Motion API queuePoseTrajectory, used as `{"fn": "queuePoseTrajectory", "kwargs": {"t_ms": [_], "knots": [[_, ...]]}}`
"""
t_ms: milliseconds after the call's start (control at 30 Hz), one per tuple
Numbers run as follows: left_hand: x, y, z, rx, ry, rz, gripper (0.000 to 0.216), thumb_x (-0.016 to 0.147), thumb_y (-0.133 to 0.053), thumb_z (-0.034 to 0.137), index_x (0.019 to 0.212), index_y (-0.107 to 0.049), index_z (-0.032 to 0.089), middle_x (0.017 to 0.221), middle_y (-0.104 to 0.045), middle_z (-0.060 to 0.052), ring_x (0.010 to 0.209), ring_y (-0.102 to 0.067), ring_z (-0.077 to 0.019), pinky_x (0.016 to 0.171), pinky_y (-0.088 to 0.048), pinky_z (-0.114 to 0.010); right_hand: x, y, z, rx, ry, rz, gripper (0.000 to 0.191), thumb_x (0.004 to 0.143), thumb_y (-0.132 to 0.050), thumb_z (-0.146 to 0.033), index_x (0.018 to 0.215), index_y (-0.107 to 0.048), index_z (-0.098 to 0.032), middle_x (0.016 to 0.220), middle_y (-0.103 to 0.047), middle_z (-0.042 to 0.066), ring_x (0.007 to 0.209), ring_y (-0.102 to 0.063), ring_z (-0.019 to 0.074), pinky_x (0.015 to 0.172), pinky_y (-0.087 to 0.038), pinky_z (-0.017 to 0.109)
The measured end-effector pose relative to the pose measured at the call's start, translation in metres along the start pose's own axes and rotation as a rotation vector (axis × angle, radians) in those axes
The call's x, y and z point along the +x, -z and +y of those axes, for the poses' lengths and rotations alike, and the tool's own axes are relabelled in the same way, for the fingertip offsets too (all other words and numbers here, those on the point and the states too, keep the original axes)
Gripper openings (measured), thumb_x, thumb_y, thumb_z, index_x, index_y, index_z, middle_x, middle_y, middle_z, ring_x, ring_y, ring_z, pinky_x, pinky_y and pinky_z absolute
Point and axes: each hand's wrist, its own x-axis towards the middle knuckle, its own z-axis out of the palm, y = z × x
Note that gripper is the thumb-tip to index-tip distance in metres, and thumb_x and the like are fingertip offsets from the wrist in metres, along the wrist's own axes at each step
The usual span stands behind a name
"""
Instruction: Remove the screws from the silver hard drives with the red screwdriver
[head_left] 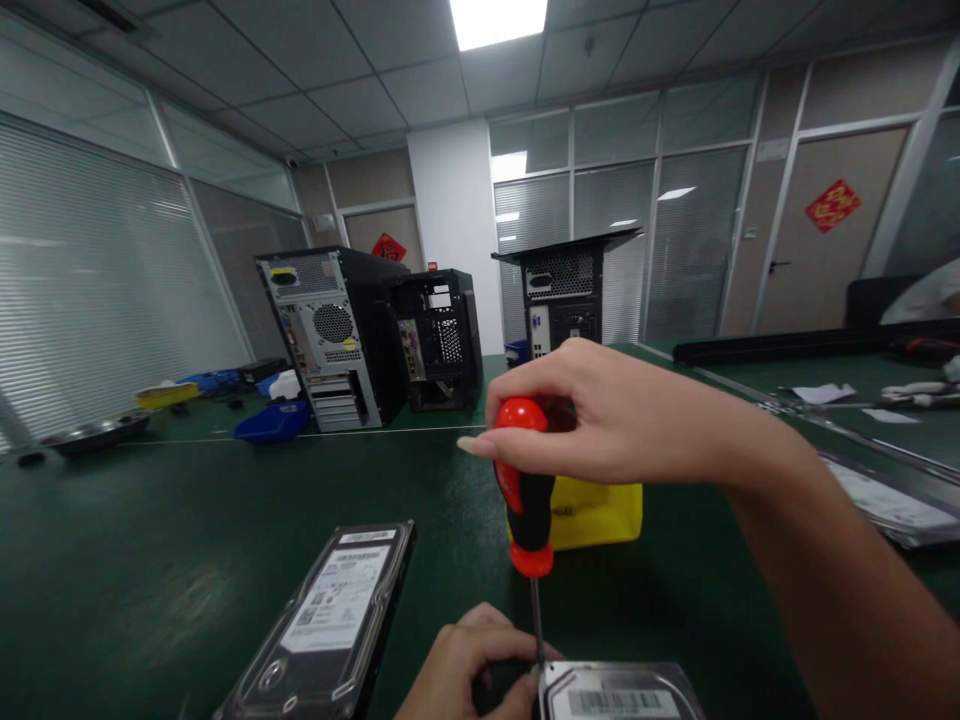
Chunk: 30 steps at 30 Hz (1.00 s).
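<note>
My right hand (pixel 600 415) is closed over the top of a red and black screwdriver (pixel 526 500), which stands upright. Its shaft points down to the near left corner of a hard drive (pixel 619 695) at the bottom edge of the view. My left hand (pixel 469 665) is curled at that corner, fingertips pinched beside the screwdriver tip and the drive's edge. A second hard drive (pixel 330 625) lies label up on the green table (pixel 187 540), to the left of my left hand.
A yellow bin (pixel 600 515) stands just behind the screwdriver. Three open computer cases (pixel 334 335) (pixel 442 335) (pixel 566 295) stand farther back. Blue trays (pixel 274 422) and a metal tray (pixel 94 432) lie at the left. Papers and rails (pixel 877 500) lie at the right.
</note>
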Motion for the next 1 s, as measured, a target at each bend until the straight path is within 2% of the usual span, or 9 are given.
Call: {"fn": "queuePoseTrajectory", "kwargs": {"t_ms": [167,300,533,667,800,900,1000], "knots": [[-0.002,0.0,0.002,0.019,0.012,0.009,0.024,0.081,-0.057,0.021,0.098,-0.074,0.02,0.089,-0.068,-0.009,0.084,-0.062,-0.0228,0.072,-0.045,-0.029,0.0,-0.002,0.003,-0.134,-0.018,0.089,0.041,0.08,-0.05,-0.05,0.056,-0.05,-0.016,0.05,-0.043,-0.005,0.044,-0.037,0.0052,0.044,-0.028,0.022],[-0.001,0.0,0.004,0.025,0.009,-0.001,0.024,0.08,-0.057,0.018,0.097,-0.074,0.019,0.088,-0.068,-0.01,0.085,-0.062,-0.0232,0.072,-0.046,-0.029,0.0,-0.002,0.003,-0.222,-0.031,0.093,0.044,0.082,-0.046,-0.051,0.054,-0.046,-0.016,0.05,-0.043,-0.004,0.047,-0.038,0.0063,0.049,-0.028,0.024],[0.001,0.001,0.003,0.001,0.005,0.001,0.024,0.081,-0.057,0.021,0.098,-0.074,0.018,0.088,-0.068,-0.011,0.085,-0.062,-0.0231,0.073,-0.046,-0.029,-0.001,-0.003,0.0,-0.269,-0.083,0.062,0.042,0.082,-0.044,-0.049,0.057,-0.05,-0.017,0.054,-0.048,-0.003,0.054,-0.043,0.0095,0.053,-0.029,0.025],[-0.001,0.001,0.001,0.008,0.006,0.0,0.025,0.081,-0.057,0.024,0.099,-0.073,0.018,0.089,-0.068,-0.01,0.085,-0.062,-0.023,0.073,-0.045,-0.028,0.001,-0.003,0.001,-0.294,-0.101,0.065,0.051,0.082,-0.04,-0.056,0.051,-0.049,-0.016,0.048,-0.045,-0.003,0.047,-0.038,0.0084,0.051,-0.027,0.025],[-0.002,-0.001,0.002,0.009,0.042,0.019,0.025,0.083,-0.057,0.034,0.099,-0.073,0.023,0.09,-0.071,-0.006,0.079,-0.062,-0.0205,0.067,-0.043,-0.025,0.002,-0.003,0.001,-0.337,-0.129,0.119,0.06,0.084,-0.03,-0.062,0.054,-0.055,-0.017,0.05,-0.049,0.0,0.046,-0.038,0.0098,0.051,-0.028,0.027],[0.0,-0.003,0.004,0.005,0.107,0.048,0.024,0.081,-0.059,0.039,0.097,-0.073,0.027,0.088,-0.074,-0.002,0.072,-0.061,-0.019,0.06,-0.039,-0.023,0.002,-0.004,-0.003,-0.396,-0.135,0.132,0.063,0.087,-0.023,-0.059,0.05,-0.051,-0.016,0.048,-0.046,0.0,0.045,-0.035,0.01,0.049,-0.024,0.028],[0.002,-0.004,0.005,0.017,0.139,0.065,0.022,0.08,-0.061,0.038,0.092,-0.075,0.026,0.081,-0.075,-0.001,0.067,-0.059,-0.0185,0.057,-0.038,-0.023,0.002,-0.003,-0.007,-0.324,-0.095,0.078,0.052,0.091,-0.026,-0.046,0.059,-0.054,-0.016,0.055,-0.051,-0.001,0.051,-0.04,0.0102,0.052,-0.027,0.027]]}}
